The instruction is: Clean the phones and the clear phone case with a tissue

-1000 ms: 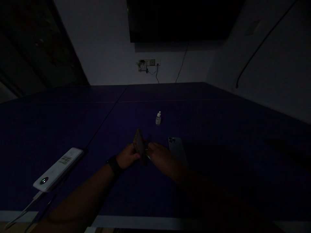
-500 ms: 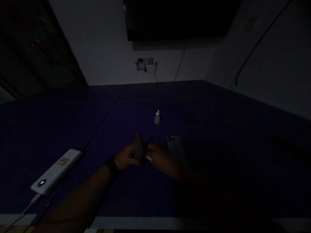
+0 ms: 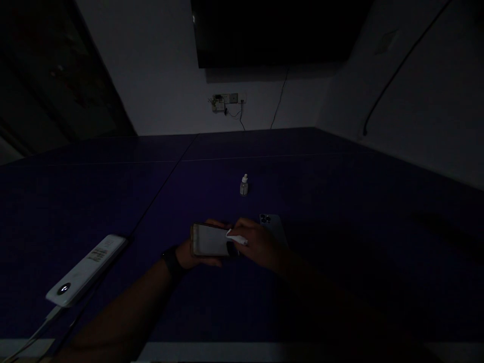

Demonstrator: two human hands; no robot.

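My left hand point(image 3: 186, 254), with a dark band on its wrist, is wrapped round a phone point(image 3: 210, 241) in a brownish case. The phone lies nearly flat in the hand, its pale, shiny face turned up. Between the fingers of my right hand point(image 3: 257, 243) is a small white folded cloth or tissue point(image 3: 239, 239), which rests on the phone's right end. Partly behind my right hand, a second phone point(image 3: 279, 230) lies back up on the table, showing its cameras. A small dropper bottle point(image 3: 244, 188) with a white top stands upright beyond the hands.
A white power bank point(image 3: 86, 272) with a lit round display and a cable lies at the left of the dark blue table point(image 3: 159, 307). At the back, sockets with wires point(image 3: 229, 98) sit on the wall below a black screen point(image 3: 272, 33). The room is very dim.
The phone in my left hand has turned from steeply tilted to nearly flat, face up. My right hand has brought the white cloth or tissue onto its right end.
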